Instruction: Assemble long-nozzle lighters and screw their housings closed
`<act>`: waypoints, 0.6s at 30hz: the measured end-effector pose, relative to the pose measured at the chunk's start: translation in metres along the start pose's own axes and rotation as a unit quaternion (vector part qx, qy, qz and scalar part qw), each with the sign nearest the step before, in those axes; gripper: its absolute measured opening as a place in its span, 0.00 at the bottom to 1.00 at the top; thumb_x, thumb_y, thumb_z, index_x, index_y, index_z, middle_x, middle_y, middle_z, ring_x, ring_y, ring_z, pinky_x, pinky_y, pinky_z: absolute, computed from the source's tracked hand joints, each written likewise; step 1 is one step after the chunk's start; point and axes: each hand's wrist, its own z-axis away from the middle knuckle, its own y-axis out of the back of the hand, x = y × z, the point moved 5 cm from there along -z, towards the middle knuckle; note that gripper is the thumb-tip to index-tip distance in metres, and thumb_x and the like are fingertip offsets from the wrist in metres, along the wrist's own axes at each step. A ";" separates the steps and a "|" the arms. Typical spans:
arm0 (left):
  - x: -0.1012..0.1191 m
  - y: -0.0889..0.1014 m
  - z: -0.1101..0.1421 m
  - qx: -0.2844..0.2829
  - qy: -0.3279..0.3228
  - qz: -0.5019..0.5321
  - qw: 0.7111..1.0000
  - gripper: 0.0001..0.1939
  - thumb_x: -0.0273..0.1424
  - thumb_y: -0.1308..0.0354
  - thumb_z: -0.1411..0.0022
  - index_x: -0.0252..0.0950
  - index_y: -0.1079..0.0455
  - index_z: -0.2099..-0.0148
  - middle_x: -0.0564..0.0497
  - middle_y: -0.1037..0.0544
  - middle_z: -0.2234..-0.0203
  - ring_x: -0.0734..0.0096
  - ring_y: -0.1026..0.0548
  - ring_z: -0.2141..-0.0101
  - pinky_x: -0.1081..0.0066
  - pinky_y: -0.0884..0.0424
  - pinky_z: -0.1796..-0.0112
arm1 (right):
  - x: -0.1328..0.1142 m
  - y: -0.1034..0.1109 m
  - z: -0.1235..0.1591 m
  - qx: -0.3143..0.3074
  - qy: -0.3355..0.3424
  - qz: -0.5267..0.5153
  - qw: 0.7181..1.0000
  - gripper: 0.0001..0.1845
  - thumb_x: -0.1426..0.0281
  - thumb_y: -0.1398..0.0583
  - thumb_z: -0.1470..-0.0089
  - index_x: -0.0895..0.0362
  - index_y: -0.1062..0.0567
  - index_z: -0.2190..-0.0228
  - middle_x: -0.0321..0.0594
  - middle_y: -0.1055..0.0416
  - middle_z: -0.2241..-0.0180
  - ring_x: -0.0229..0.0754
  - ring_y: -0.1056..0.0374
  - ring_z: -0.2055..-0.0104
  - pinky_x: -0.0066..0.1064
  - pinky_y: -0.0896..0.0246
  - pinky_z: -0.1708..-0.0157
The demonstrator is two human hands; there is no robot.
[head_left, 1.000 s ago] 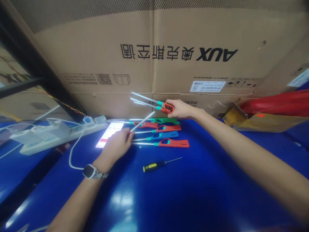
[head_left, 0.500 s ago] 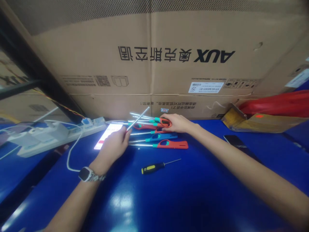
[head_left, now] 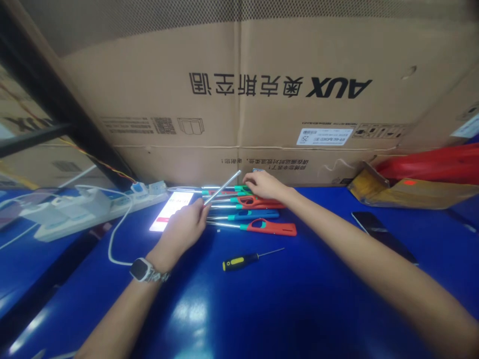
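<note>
My left hand (head_left: 187, 222), with a watch (head_left: 141, 269) on its wrist, is closed around a slim silver rod (head_left: 224, 186) that points up and right. The fist hides the rod's lower end. My right hand (head_left: 265, 184) reaches to the back of a row of long-tube lighters, fingers bent at a green lighter (head_left: 244, 189). Its handle is mostly covered by the hand. In front lie an orange-red lighter (head_left: 254, 201), a blue lighter (head_left: 258, 215) and a red lighter (head_left: 275, 228), tubes pointing left. A black-and-yellow screwdriver (head_left: 241, 261) lies nearer to me.
A lit phone (head_left: 164, 219) lies beneath my left hand. The white power strip (head_left: 56, 227) with plugs and cables sits at left. A large cardboard box (head_left: 239, 60) stands behind the lighters. At right are a dark phone (head_left: 364, 219) and an open carton (head_left: 392, 194) with red material.
My right hand has let go of a raised orange-red lighter, which now lies in the row, and has shifted to the green one. My left hand still grips the rod.
</note>
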 end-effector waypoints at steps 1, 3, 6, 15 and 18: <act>0.001 0.000 0.000 -0.003 -0.001 -0.001 1.000 0.15 0.38 0.59 0.27 0.40 0.43 0.67 0.49 0.27 0.76 0.60 0.27 0.73 0.69 0.44 0.73 | 0.000 -0.002 -0.009 -0.040 -0.008 0.017 0.999 0.14 0.69 0.45 0.39 0.52 0.22 0.56 0.45 0.23 0.56 0.49 0.29 0.53 0.37 0.37 0.55; 0.003 0.001 0.001 -0.011 -0.002 0.001 1.000 0.15 0.38 0.59 0.27 0.39 0.42 0.66 0.49 0.26 0.75 0.60 0.26 0.72 0.69 0.44 0.73 | -0.004 -0.003 -0.027 -0.083 -0.004 0.024 0.996 0.12 0.70 0.37 0.48 0.50 0.19 0.60 0.42 0.22 0.60 0.49 0.28 0.56 0.35 0.36 0.60; 0.007 -0.001 0.003 -0.031 -0.012 0.006 0.999 0.15 0.38 0.59 0.27 0.39 0.39 0.64 0.48 0.24 0.74 0.59 0.24 0.72 0.68 0.42 0.73 | -0.011 -0.007 -0.044 -0.125 0.003 0.030 0.992 0.10 0.71 0.33 0.57 0.50 0.18 0.67 0.40 0.22 0.68 0.46 0.27 0.64 0.33 0.37 0.66; 0.016 -0.008 0.008 -0.061 -0.025 -0.005 0.998 0.14 0.37 0.59 0.27 0.38 0.36 0.61 0.46 0.22 0.71 0.54 0.22 0.69 0.67 0.41 0.72 | -0.014 -0.011 -0.044 -0.091 0.043 0.020 0.995 0.06 0.71 0.35 0.57 0.56 0.23 0.71 0.43 0.24 0.68 0.44 0.29 0.67 0.32 0.40 0.68; 0.017 -0.009 0.009 -0.066 -0.029 -0.002 0.997 0.14 0.37 0.59 0.27 0.38 0.37 0.61 0.46 0.22 0.71 0.55 0.22 0.69 0.67 0.41 0.72 | -0.003 -0.002 -0.030 0.029 0.019 -0.104 0.994 0.08 0.69 0.36 0.55 0.57 0.26 0.70 0.39 0.26 0.71 0.38 0.32 0.70 0.29 0.40 0.69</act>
